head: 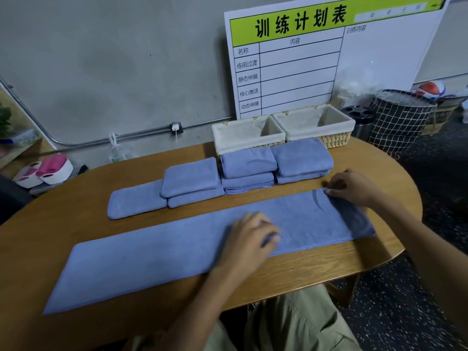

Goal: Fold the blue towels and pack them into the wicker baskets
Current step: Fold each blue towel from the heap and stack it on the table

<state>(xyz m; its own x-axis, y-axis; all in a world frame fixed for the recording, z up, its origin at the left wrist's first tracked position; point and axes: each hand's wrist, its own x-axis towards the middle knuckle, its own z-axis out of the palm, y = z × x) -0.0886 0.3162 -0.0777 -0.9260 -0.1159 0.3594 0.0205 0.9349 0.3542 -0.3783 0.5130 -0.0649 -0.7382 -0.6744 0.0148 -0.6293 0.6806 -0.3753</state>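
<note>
Long towel [157, 259] under both hands [249, 236]

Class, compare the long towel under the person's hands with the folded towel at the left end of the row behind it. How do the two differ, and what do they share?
The long towel is spread out as a flat strip, while the folded towel is a compact, thicker bundle. The long towel spans most of the table; the folded towel covers a small patch. The left hand and right hand touch the long towel; nothing touches the folded towel. Both are blue.

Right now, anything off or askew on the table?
Mostly tidy. One folded towel at the row's left end lies long and flat, not folded down like the stacks beside it. Both baskets show no towels inside. The long towel lies flat under the hands.
</note>
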